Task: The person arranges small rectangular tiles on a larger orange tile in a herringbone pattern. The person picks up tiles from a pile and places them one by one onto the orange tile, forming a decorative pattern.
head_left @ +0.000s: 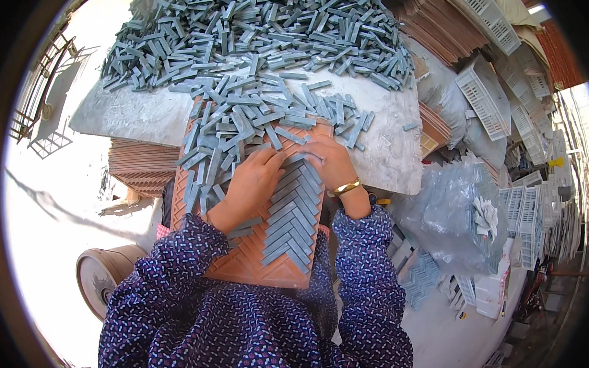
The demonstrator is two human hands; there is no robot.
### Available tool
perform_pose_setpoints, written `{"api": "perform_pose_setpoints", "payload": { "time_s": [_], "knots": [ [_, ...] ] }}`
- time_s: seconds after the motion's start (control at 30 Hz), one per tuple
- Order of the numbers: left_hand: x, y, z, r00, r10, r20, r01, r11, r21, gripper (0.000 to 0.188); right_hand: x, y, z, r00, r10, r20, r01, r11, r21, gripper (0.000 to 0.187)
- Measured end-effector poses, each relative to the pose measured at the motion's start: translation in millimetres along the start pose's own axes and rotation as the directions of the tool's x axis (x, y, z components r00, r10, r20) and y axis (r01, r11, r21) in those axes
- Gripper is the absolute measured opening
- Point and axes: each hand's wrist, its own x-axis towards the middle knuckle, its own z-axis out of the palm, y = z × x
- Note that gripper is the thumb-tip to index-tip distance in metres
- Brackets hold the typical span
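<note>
An orange tray [248, 262] with herringbone grooves slopes across my lap. Narrow grey tile strips [288, 220] fill a zigzag band down its right side, below my hands. My left hand [249, 182] is closed, thumb and fingers pinched at the upper end of this band. Opposite it, my right hand [331, 162], with a gold bangle [346, 187] at the wrist, is closed too. The fingertips of both hands meet a grey tile strip [294, 159] lying between them; they partly hide it. Loose grey strips [240, 124] heap over the tray's upper and left part.
A big pile of grey strips [257, 29] covers the back of the whitish table [136, 111]. Stacked orange trays [141, 163] stand at the left, above a round bucket [103, 275]. White plastic crates [483, 103] and a clear plastic bag [438, 205] crowd the right.
</note>
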Motion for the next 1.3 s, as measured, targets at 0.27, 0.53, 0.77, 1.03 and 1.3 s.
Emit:
{"api": "perform_pose_setpoints", "payload": {
  "time_s": [0.27,0.53,0.77,1.03,1.3],
  "knots": [
    [-6,-5,4,0.996,0.002,0.09,-0.014,0.991,0.131,0.037,2,-2,2,0.99,0.025,-0.136,-0.029,0.999,-0.023,0.022],
    [-1,-12,4,0.993,-0.042,0.11,0.038,0.999,0.036,0.034,5,-2,17,0.993,0.044,-0.109,-0.053,0.995,-0.081,0.013],
    [2,-8,6,0.994,-0.072,0.077,0.071,0.997,0.012,0.033,9,-6,-3,0.981,0.112,0.157,-0.098,0.991,-0.095,0.011],
    [2,-16,3,0.986,0.008,0.165,-0.013,1.0,0.029,0.035,-4,-21,2,0.953,0.272,-0.136,-0.275,0.962,-0.003,0.009],
    [-27,-1,-5,0.995,0.022,0.099,-0.03,0.997,0.072,0.025,-5,-45,27,0.878,0.462,-0.125,-0.479,0.848,-0.227,0.012]
  ]
}}
